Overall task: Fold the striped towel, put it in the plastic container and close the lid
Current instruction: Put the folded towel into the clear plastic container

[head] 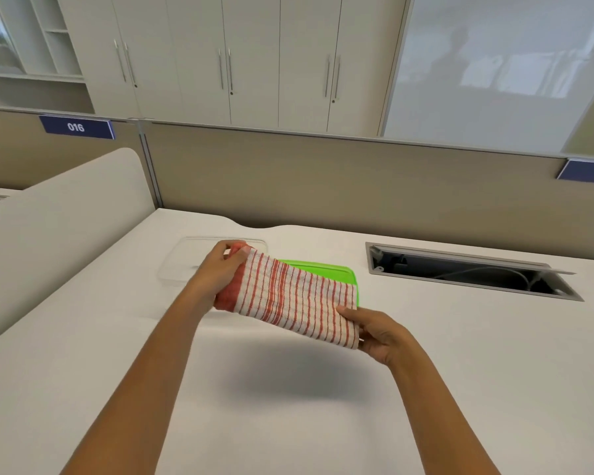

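Nearest the camera, two bare forearms reach out over the white surface, and a soft shadow lies on it under the held cloth. The right hand has its grip pinched on the near right corner of the red-and-white striped cloth towel, thumb on top. The left hand is closed around the far left end, where the cloth bunches into a solid red patch. The towel hangs in the air between them as a narrow, doubled-up band, clear of the surface, so the folding looks largely done, though perhaps one more fold is needed for it to fit.

Just beyond and partly hidden by the towel lies a flat bright green plastic lid, off its box. To its left sits the clear shallow plastic container, open and, as far as can be told, holding nothing. The towel's far end hovers near its right rim.

Left to do, by my reckoning: lower the towel into the container, then fit and press down the lid. Further right is a recessed cable opening, and behind it a beige partition.
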